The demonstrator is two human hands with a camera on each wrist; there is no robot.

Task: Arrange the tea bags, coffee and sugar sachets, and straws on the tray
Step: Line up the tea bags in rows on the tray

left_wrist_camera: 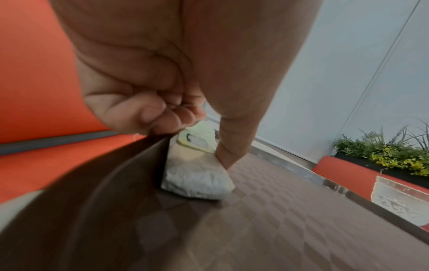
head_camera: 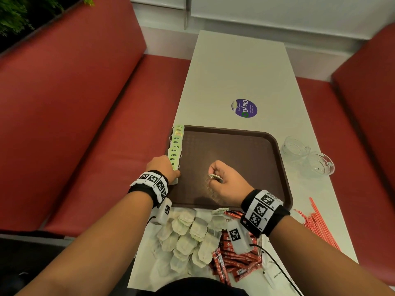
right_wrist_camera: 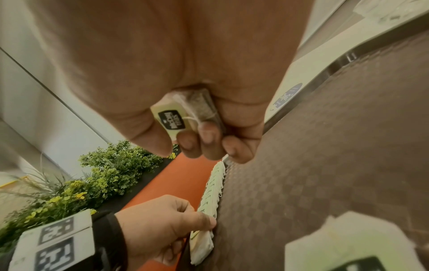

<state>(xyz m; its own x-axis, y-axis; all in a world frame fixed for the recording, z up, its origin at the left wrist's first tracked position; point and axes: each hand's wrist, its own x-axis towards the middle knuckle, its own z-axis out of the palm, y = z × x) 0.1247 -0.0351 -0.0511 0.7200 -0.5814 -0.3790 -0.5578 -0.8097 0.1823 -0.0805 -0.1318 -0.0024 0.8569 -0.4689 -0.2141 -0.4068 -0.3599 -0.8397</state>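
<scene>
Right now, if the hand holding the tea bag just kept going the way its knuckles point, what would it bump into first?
Probably the row of tea bags along the tray's left edge. The right hand points left across bare tray floor, and the left hand sits at that row's near end, so it might meet that instead; depth is unclear.

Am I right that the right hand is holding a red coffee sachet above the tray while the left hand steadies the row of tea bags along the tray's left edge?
Not quite: the right hand holds a tea bag with its tag, as the right wrist view shows. The left hand does steady the row of tea bags along the tray edge.
</scene>
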